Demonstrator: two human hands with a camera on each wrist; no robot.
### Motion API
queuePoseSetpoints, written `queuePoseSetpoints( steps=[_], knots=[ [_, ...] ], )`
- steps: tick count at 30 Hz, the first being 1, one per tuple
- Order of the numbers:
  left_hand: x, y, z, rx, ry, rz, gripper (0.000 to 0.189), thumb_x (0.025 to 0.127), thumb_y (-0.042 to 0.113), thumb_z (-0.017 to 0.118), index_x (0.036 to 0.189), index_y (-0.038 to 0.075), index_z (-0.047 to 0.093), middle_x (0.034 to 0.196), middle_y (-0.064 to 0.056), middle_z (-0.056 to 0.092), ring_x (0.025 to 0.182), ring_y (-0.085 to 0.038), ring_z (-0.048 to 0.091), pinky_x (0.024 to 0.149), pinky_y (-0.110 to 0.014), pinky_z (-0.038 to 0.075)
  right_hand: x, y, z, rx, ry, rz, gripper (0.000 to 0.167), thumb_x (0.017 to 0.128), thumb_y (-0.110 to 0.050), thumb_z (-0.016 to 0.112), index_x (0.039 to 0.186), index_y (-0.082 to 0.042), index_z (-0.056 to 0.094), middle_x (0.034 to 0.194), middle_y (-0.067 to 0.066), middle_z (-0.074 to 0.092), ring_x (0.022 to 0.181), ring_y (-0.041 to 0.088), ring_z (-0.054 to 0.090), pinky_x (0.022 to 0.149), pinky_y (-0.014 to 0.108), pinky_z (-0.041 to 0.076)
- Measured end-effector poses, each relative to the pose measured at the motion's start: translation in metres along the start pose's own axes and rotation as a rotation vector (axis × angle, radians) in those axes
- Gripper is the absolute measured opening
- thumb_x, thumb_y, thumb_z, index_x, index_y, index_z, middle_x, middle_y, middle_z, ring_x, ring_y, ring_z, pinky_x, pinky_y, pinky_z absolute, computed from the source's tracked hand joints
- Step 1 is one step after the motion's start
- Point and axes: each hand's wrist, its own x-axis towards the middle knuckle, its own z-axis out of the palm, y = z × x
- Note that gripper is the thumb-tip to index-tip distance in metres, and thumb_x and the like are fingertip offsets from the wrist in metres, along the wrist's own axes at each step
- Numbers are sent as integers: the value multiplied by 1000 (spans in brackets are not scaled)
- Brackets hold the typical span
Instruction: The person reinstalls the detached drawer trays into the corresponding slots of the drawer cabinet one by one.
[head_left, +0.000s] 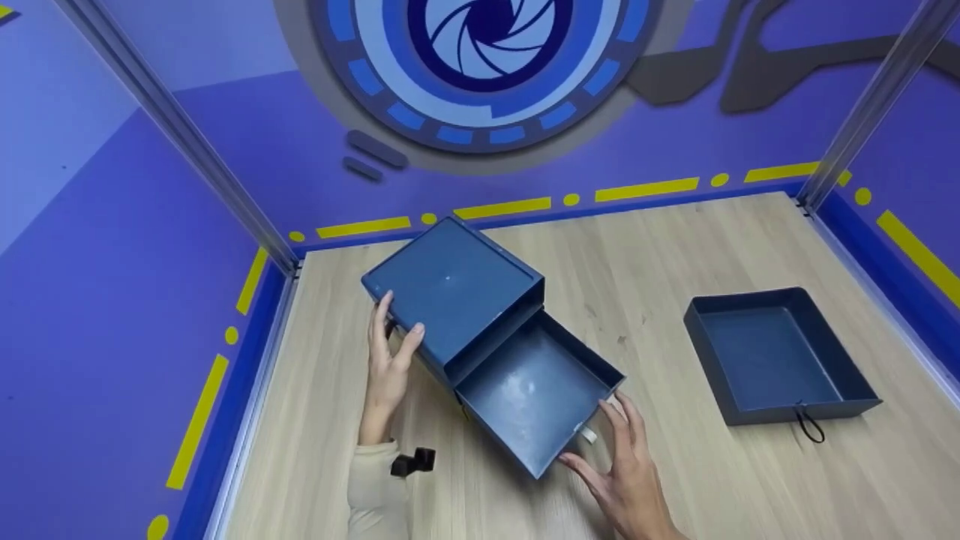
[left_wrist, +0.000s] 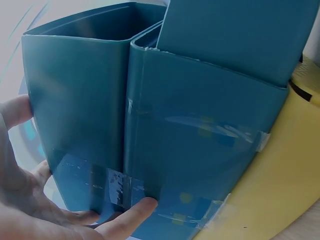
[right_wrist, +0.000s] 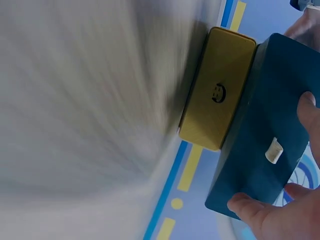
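A dark blue drawer unit (head_left: pixel 454 289) stands at an angle on the table, its upper slot without a drawer. From the slot below, a blue drawer (head_left: pixel 525 390) is pulled far out, and nothing lies in it. My left hand (head_left: pixel 390 371) holds the unit's left side, with fingertips over the top edge; clear tape crosses that side in the left wrist view. My right hand (head_left: pixel 626 472) grips the drawer's front, thumb and fingers toward opposite ends, around a white tab (right_wrist: pixel 274 151). Beneath the blue part sits a yellow drawer section (right_wrist: pixel 218 90) with a black smiling face.
To the right, a separate blue drawer (head_left: pixel 772 356) with a black loop pull (head_left: pixel 810 425) rests on the wooden table (head_left: pixel 637 255). Patterned purple panels (head_left: pixel 247 150) enclose the back and sides. A small black object (head_left: pixel 412 462) is beside my left sleeve.
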Motion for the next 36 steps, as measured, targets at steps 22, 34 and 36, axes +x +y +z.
queuePoseSetpoints(
  steps=[22, 34, 36],
  knots=[
    [0, -1, 0, -13, 5, 5, 74, 105, 24, 61, 170, 19, 27, 180, -11, 13, 165, -41, 10, 126, -75, 12, 12, -5, 12, 40, 16, -24, 99, 70, -24, 101, 152, 0, 51, 160, 26, 43, 126, 45, 65, 80, 54, 60],
    [0, 0, 2, -4, 17, -3, 73, 104, 26, 62, 169, 20, 30, 179, -11, 14, 165, -41, 11, 127, -75, 11, 20, -10, 19, 53, -1, -11, 93, 77, -29, 97, 152, 0, 50, 163, 25, 40, 120, 44, 68, 81, 55, 60],
    [0, 0, 2, -6, 19, -2, 73, 104, 26, 61, 169, 19, 29, 179, -11, 14, 165, -41, 11, 127, -74, 11, 21, -9, 21, 53, 4, -21, 94, 76, -28, 97, 152, 1, 50, 163, 25, 40, 126, 45, 66, 84, 56, 60]
  ],
)
